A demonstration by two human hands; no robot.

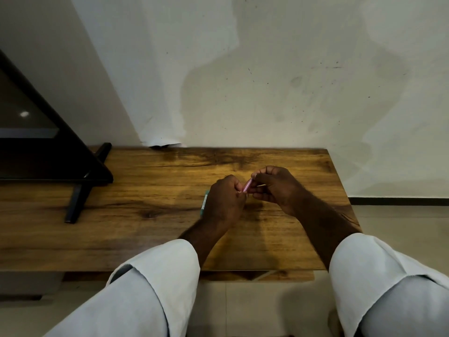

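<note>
Head: left hand (224,201), right hand (275,188) pinch tube (247,185) mid-table (150,190).

Wooden table (145,227) against stained white wall (267,69), black screen (36,154) at left, pale floor (401,215).

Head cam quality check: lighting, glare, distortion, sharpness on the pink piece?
Head view: dim, warm light pooled on the table around the hands; one glare spot on the dark screen; wide-angle stretch towards the edges; the pink piece, pinched between left hand and right hand, is small and soft, detail unreadable.
</note>
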